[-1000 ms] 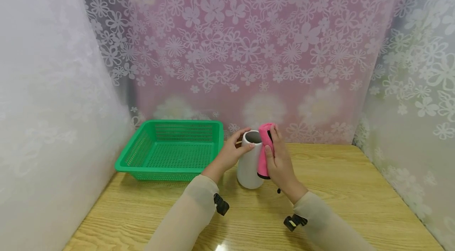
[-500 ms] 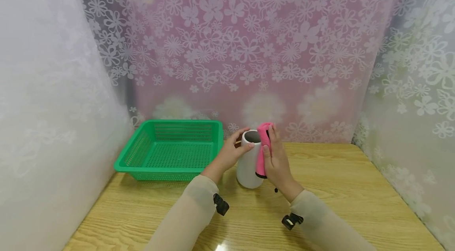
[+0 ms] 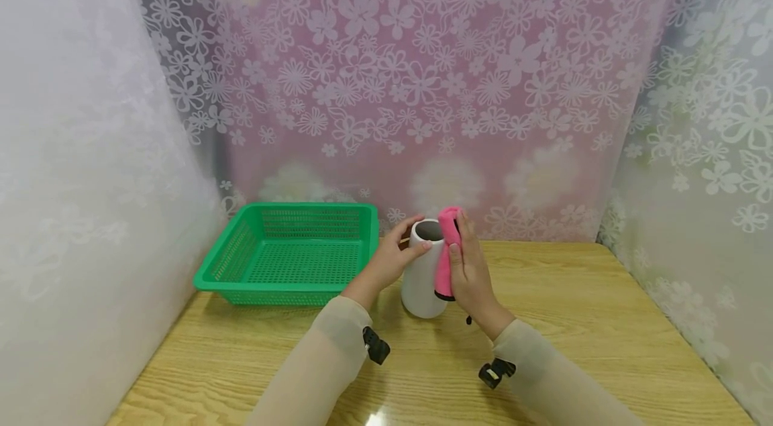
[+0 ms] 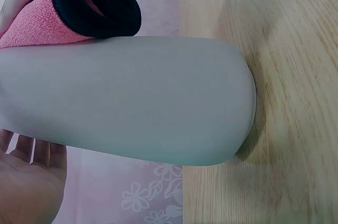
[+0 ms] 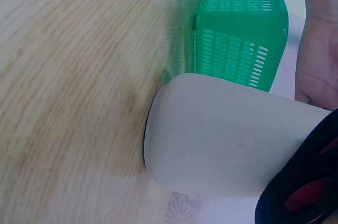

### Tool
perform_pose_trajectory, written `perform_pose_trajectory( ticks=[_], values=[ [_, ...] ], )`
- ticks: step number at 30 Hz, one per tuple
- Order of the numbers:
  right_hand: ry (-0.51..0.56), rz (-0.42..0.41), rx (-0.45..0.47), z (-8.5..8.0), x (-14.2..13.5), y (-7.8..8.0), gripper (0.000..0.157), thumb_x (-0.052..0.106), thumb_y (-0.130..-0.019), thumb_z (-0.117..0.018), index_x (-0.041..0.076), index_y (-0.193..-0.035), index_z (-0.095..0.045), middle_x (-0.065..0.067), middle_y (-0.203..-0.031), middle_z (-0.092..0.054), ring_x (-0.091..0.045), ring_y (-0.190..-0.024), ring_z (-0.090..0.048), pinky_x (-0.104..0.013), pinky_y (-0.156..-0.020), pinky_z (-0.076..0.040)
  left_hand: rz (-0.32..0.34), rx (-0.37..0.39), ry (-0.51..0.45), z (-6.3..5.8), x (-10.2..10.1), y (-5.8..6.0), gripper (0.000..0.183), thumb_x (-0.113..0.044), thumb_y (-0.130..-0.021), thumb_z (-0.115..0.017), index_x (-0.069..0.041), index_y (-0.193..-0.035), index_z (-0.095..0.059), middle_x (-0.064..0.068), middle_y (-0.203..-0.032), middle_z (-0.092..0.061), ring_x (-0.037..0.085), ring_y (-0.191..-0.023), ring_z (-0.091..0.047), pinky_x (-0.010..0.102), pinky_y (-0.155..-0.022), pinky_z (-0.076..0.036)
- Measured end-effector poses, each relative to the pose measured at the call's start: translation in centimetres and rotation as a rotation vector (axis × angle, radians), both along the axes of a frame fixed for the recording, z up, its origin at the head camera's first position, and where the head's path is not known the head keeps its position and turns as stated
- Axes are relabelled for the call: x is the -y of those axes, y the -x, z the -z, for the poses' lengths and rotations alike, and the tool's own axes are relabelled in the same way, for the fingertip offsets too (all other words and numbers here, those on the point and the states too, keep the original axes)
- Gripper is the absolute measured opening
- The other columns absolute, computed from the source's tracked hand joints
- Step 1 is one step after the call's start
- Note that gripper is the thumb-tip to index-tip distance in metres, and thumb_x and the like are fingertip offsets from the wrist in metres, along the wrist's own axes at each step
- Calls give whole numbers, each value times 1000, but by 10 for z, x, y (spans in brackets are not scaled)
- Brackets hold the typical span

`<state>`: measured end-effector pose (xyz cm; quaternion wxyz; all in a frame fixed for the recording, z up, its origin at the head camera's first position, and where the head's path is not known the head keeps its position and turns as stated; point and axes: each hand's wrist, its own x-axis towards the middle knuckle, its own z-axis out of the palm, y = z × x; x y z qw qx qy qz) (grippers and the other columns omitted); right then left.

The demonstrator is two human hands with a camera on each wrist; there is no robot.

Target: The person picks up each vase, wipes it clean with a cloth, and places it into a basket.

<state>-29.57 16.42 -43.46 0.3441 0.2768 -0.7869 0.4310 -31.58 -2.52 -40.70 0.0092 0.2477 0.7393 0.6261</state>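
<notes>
A tall white vase (image 3: 421,285) stands upright on the table, its round mouth facing up. Around its upper left side my left hand (image 3: 389,259) grips it, thumb near the rim and fingers behind. My right hand (image 3: 474,276) holds a folded pink cloth (image 3: 445,272) with black edging against the vase's right side. In the left wrist view, the fluffy cloth (image 4: 39,26) touches the vase wall (image 4: 132,97) and its black edge forms an open fold. The right wrist view shows the lower vase (image 5: 216,134); the right hand's fingers are hidden there.
A green plastic basket (image 3: 284,298) with perforated walls sits to the left of the vase on the wood-grain table (image 3: 574,318). Floral curtains (image 3: 386,77) hang behind and at both sides. A small black camera is strapped to each sleeve.
My right hand and the cloth have shifted slightly left along the vase, mostly in the first half second. The left hand keeps its grip, and the vase stays in place.
</notes>
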Motion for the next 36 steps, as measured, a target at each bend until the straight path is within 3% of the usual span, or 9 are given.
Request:
perform_pose_trajectory(
  ticks=[11,18,23,30,36],
  values=[
    [27,-23,20,-2,-1,3,60,2,-106,-41,8,-161,-18,-15,-160,-27,-36,-127,-42,-55,-94,-39,-18,9,27,-5,-1,-1,62,-34,-99,-65,-23,-154,-40,7,-146,-49,31,-135,-48,49,-105,-45],
    [42,-5,65,-6,1,1,59,5,-107,-39,12,-162,-17,-13,-164,-21,-37,-144,-30,-63,-107,-31,-3,8,14,-7,0,-1,60,-30,-100,-64,-23,-154,-39,8,-146,-48,31,-135,-47,49,-106,-44],
    [59,0,102,-6,3,-1,58,8,-109,-37,15,-162,-16,-11,-165,-18,-37,-146,-26,-65,-109,-29,17,11,5,-7,1,-1,62,-25,-100,-63,-21,-156,-36,12,-149,-46,33,-137,-45,51,-107,-43],
    [94,-10,168,-5,3,-3,57,13,-110,-34,21,-163,-14,-11,-165,-17,-37,-144,-29,-62,-108,-31,39,32,15,-31,4,-24,63,-18,-101,-62,-11,-156,-34,19,-148,-45,37,-137,-45,50,-107,-43],
    [122,-24,246,-4,2,-5,55,19,-111,-31,24,-163,-13,-9,-166,-13,-37,-146,-25,-63,-110,-28,37,31,5,-31,4,-27,61,-16,-101,-61,-10,-156,-34,19,-147,-45,37,-137,-45,50,-107,-43]
  ],
)
